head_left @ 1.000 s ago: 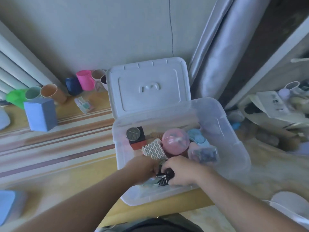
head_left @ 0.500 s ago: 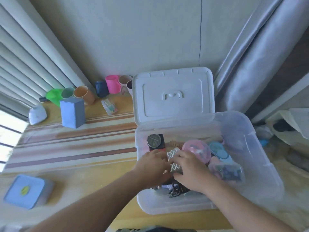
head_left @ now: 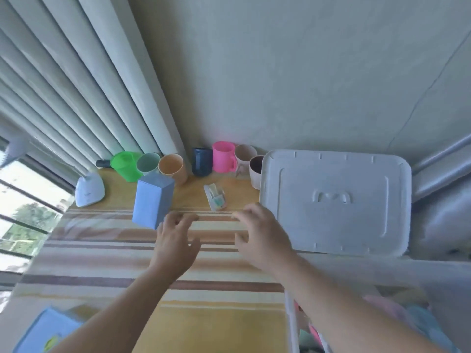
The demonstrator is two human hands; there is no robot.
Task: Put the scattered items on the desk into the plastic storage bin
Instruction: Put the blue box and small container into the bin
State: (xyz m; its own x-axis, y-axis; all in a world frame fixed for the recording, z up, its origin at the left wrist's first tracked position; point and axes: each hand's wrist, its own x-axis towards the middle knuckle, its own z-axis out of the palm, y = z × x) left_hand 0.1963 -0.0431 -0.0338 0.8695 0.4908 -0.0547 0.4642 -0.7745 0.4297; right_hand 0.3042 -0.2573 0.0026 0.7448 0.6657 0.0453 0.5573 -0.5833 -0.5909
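Hovering empty: left hand [head_left: 173, 247], right hand [head_left: 262, 238]; seven cups [head_left: 171, 167], one blue box [head_left: 153, 200].

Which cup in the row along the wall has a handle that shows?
The pink cup: its handle sticks out on the right. The green, teal, orange, dark blue and beige cups beside it show none.

Blue box [head_left: 153, 200]: tall rectangular block, upright, slightly tilted, on desk just beyond left hand [head_left: 175, 240] fingertips, nearly touching. Small clear packet [head_left: 215, 196] w/ greenish contents: lying flat, just past both hands, between them & row of cups. Clear plastic storage bin [head_left: 291, 317]: under right forearm, open, rim blurred; pink & blue things inside, indistinct. White lid [head_left: 336, 202] w/ moulded handle stands up, right beside right hand [head_left: 260, 235].
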